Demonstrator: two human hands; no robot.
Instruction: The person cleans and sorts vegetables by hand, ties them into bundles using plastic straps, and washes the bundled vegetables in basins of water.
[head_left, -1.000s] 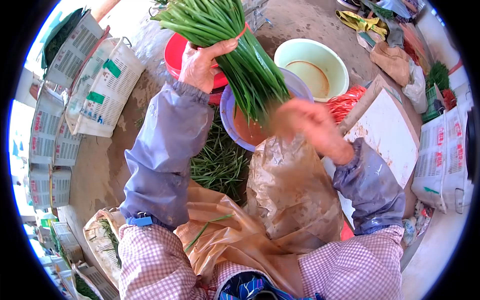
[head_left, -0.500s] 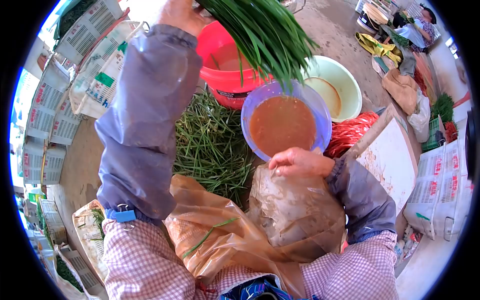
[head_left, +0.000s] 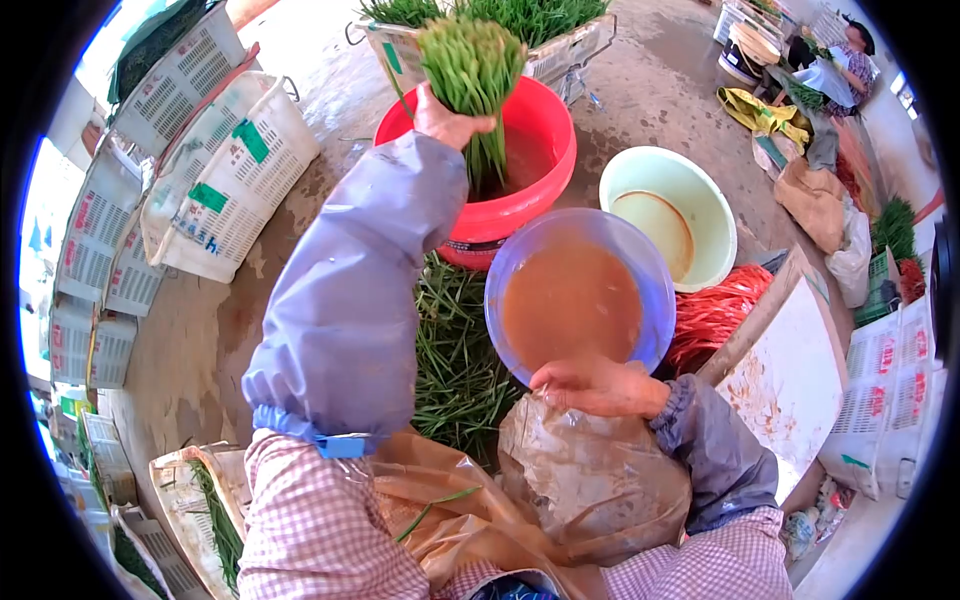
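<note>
One arm (head_left: 340, 290) extended far, left hand (head_left: 450, 122) clasping green bunch (head_left: 472, 65) upright in red tub (head_left: 556, 150); right hand (head_left: 605, 387) nearer, fingers loosely bent by purple basin (head_left: 660, 310), grip unclear.

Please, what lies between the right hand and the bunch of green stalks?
In the head view, the purple basin of brownish liquid, then the red tub's near wall, lie between the right hand and the bunch of green stalks.

The green bunch (head_left: 472, 68) has its lower end hidden.
</note>
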